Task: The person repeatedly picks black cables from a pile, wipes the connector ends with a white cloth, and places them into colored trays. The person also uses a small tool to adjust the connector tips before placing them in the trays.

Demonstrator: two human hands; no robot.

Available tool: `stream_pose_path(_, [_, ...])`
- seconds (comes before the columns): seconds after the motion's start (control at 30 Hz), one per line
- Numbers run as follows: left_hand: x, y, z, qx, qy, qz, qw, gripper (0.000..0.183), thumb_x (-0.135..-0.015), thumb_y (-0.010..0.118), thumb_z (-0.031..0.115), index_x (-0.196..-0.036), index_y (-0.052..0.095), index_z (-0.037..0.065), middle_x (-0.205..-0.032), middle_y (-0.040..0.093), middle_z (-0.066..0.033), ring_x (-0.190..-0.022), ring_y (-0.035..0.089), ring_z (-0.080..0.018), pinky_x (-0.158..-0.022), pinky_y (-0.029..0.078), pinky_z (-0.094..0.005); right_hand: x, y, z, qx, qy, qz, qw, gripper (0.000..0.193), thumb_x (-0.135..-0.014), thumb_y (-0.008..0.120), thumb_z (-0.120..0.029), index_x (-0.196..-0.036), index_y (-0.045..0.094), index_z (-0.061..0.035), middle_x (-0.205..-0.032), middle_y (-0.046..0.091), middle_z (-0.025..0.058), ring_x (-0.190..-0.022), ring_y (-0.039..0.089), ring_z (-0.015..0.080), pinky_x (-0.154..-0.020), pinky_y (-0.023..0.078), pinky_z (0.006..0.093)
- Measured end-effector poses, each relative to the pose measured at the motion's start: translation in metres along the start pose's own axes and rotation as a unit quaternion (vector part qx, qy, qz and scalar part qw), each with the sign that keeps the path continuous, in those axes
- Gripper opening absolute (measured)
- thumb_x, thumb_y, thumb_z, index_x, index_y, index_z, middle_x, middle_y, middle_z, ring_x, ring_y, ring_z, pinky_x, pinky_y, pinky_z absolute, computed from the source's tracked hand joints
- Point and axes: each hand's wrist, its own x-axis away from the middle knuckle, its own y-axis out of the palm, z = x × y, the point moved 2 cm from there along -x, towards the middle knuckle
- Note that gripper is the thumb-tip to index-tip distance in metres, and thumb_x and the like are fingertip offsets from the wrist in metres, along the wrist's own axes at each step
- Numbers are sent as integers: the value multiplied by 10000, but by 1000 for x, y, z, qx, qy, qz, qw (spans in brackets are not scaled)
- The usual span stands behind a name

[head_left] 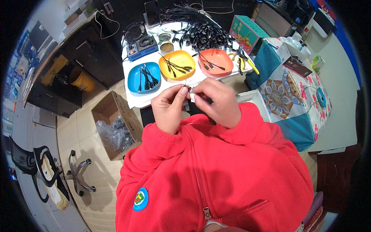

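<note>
1 head-worn fisheye view looks steeply down from close above the left hand (pixel 169 109) and right hand (pixel 217 101), facing the far white table (pixel 135 98).

Glossy plastic bowls (pixel 177 63), matt fleece jacket (pixel 216 170), cardboard box (pixel 112 112)

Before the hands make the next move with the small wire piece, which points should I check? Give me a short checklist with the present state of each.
1. Left hand pinches the wire piece: ok.
2. Right hand pinches it too: ok.
3. Piece held above the white table, near its front edge: ok.
4. Blue tray, yellow tray and orange tray upright, cables inside: ok.
5. State of the wire ends: cannot tell, too small.
6. Pliers lie beside the orange tray: ok.
</note>
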Motion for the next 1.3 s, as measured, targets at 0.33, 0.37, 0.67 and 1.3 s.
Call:
stream_pose_path(0.33, [-2, -2, -6, 107, -102, -70, 987, 152, -904, 601, 57, -986, 652, -59, -751, 656, -83, -532, 437, -43, -474, 326, -173, -5, 2, 43, -404, 216, -91, 884, 152, -891, 639, -90, -988, 608, 23, -886, 635, 29, -813, 594, 75, -735, 494, 226])
stream_pose_path(0.37, [-3, -2, -6, 124, -117, -76, 982, 152, -905, 598, 56, -983, 651, -62, -748, 653, -85, -529, 431, -45, -473, 321, -174, -6, 3, 44, -410, 218, -92, 881, 158, -891, 640, -92, -997, 604, 18, -882, 635, 29, -811, 596, 76, -735, 495, 226])
stream_pose_path(0.67, [-4, -6, -9, 244, -203, -148, 937, 164, -915, 586, 85, -934, 647, -66, -724, 634, -95, -524, 417, -62, -489, 324, -186, -5, 19, 48, -583, 282, -109, 754, 172, -896, 628, -93, -1032, 571, -4, -926, 622, 43, -790, 602, 111, -728, 509, 251])
stream_pose_path(1.3, [-8, -8, -25, -5, -125, -105, 987, 139, -909, 556, 0, -1000, 649, -50, -708, 622, -52, -514, 426, -33, -464, 320, -184, 7, 51, 83, -710, 395, -186, 552, 277, -912, 549, -129, -1178, 505, -65, -948, 584, 21, -797, 561, 104, -710, 469, 280])
